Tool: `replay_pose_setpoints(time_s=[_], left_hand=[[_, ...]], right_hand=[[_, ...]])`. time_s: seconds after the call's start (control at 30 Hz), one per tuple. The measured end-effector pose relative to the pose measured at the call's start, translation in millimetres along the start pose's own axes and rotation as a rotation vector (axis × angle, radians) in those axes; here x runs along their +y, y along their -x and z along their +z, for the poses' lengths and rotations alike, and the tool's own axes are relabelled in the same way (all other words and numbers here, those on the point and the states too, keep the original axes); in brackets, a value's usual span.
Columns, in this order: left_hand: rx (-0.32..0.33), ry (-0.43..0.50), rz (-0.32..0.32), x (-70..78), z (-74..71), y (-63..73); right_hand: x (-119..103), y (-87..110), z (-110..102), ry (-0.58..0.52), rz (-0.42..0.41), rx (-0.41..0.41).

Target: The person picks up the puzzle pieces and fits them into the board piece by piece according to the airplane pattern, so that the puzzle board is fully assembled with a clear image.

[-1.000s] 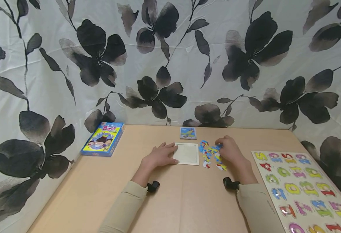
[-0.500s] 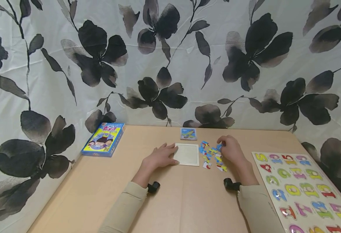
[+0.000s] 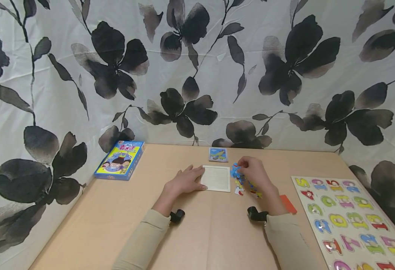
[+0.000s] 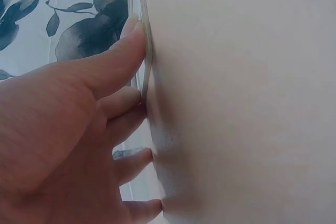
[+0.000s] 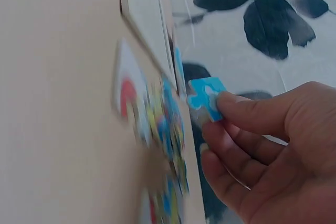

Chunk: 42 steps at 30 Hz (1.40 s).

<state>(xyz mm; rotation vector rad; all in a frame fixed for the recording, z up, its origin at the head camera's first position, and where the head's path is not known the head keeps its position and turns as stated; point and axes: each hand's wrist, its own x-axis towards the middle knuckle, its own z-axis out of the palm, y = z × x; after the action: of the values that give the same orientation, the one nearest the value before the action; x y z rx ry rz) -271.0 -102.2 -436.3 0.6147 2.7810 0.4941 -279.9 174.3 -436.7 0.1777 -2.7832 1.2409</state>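
Observation:
My right hand point(image 3: 254, 173) pinches a light-blue jigsaw piece point(image 5: 205, 97) between thumb and fingers, raised above a loose pile of colourful jigsaw pieces point(image 3: 239, 183). The held piece has a white patch on it. Left of the pile lies a white puzzle tray point(image 3: 216, 178) with a raised rim and a bare inside. My left hand point(image 3: 186, 180) rests at the tray's left side, fingers spread and mostly straight. In the left wrist view, the thumb point(image 4: 123, 59) touches the tray's rim, and the other fingertips reach down to the table.
Behind the tray lies a small picture card point(image 3: 218, 154). A blue and yellow box point(image 3: 119, 160) stands at the table's back left. On the right is a large board of coloured letter shapes point(image 3: 347, 217). An orange-red flat piece point(image 3: 288, 204) lies beside my right forearm. A floral curtain point(image 3: 197, 75) hangs behind.
My right hand has moved left from the pile's right edge with a blue jigsaw piece. The orange-red piece beside the forearm has come into view. My left hand has stayed at the tray.

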Motion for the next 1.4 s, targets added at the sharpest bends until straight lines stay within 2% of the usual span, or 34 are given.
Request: replay_pose_setpoints(time_s=[0.1, 0.27, 0.4, 0.57, 0.8, 1.0, 1.23, 1.4], left_hand=[[-0.001, 0.002, -0.002, 0.0, -0.4, 0.1], [-0.002, -0.013, -0.006, -1.2, 0.5, -1.9], [-0.003, -0.023, 0.002, -2.7, 1.3, -3.3], [0.002, -0.026, 0.010, -4.9, 3.5, -5.7], [0.005, -0.028, 0.002, -5.1, 3.1, -5.3], [-0.002, -0.026, -0.007, -4.7, 1.9, -3.1], [0.008, -0.029, 0.001, -5.5, 0.2, -2.5], [0.002, -0.012, 0.013, -4.6, 0.9, -2.7]], right_hand=[[-9, -1.9, 14, -0.046, -0.004, -0.014], [-21, -7.9, 40, -0.109, 0.053, -0.015], [-25, -12.8, 54, -0.095, 0.066, -0.009], [-26, -14.0, 56, -0.047, 0.064, -0.046], [-28, -13.4, 60, 0.048, -0.003, -0.120], [-36, -12.7, 67, 0.077, 0.015, -0.103], [-46, -18.0, 78, 0.119, -0.036, -0.041], [-48, -22.7, 86, 0.133, -0.034, -0.011]])
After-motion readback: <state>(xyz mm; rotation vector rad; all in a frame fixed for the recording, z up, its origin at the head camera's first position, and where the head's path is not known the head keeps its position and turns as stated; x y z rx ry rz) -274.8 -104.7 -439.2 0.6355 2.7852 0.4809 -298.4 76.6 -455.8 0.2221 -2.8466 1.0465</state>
